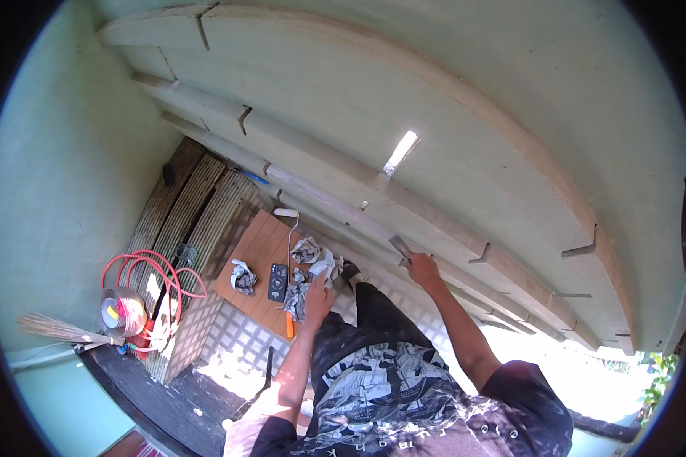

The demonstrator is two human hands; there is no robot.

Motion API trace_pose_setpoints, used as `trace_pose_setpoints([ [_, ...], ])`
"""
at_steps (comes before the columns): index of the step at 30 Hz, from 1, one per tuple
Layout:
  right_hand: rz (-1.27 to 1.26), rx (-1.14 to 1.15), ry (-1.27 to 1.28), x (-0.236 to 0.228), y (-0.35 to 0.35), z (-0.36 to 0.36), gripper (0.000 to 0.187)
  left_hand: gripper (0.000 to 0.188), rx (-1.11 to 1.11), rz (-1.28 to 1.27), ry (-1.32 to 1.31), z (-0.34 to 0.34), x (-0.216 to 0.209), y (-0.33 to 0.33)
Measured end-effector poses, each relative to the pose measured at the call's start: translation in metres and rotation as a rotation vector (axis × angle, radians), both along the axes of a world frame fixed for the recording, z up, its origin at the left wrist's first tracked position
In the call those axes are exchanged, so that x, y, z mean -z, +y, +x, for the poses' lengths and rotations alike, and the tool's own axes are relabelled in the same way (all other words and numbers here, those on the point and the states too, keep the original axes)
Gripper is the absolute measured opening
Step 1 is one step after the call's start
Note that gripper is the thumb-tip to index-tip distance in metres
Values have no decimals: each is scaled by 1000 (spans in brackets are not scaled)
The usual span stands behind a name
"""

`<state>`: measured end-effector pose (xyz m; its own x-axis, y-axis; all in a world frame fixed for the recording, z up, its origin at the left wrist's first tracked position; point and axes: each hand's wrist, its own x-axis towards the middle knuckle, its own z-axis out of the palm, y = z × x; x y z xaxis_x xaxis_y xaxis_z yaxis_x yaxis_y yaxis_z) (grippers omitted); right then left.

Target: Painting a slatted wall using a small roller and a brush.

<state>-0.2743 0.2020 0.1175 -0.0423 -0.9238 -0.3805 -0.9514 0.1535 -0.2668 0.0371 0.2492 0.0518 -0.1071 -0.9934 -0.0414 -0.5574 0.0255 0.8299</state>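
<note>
My right hand (423,272) is closed round a putty knife (399,245), its flat blade pointing up and left against the lower ledges of the pale green wall. My left hand (318,302) is closed at the right side of a small brown slatted table (253,245). A crumpled white wrapping (325,266) rises from its fingers; whether anything is inside cannot be made out. Several wads of crumpled newspaper (243,277) lie on the table. Among them are a dark phone (278,282), a paint roller (286,212) with a bent wire frame, and an orange handle (290,325) near the left wrist.
Long stepped ledges (312,164) run across the wall, with notches and a bright slot (401,153). At the left are a bamboo bench (171,206), a coiled red hose (177,283), a clear round container (122,311) and a straw broom (65,327). Patterned tiles (232,335) cover the floor.
</note>
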Motion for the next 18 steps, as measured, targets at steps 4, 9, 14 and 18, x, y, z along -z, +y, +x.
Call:
trace_pose_setpoints([
  [4,97,32,131,6,45,-58,47,53,-53,-82,26,3,-12,7],
  [9,76,91,57,-10,77,-66,43,56,-45,-89,-18,11,-7,-6],
  [14,49,19,-42,5,92,-65,43,78,95,-232,-246,-23,-6,-56],
  [18,25,172,-204,-8,117,-56,39,85,112,-234,-237,-62,-21,-100],
])
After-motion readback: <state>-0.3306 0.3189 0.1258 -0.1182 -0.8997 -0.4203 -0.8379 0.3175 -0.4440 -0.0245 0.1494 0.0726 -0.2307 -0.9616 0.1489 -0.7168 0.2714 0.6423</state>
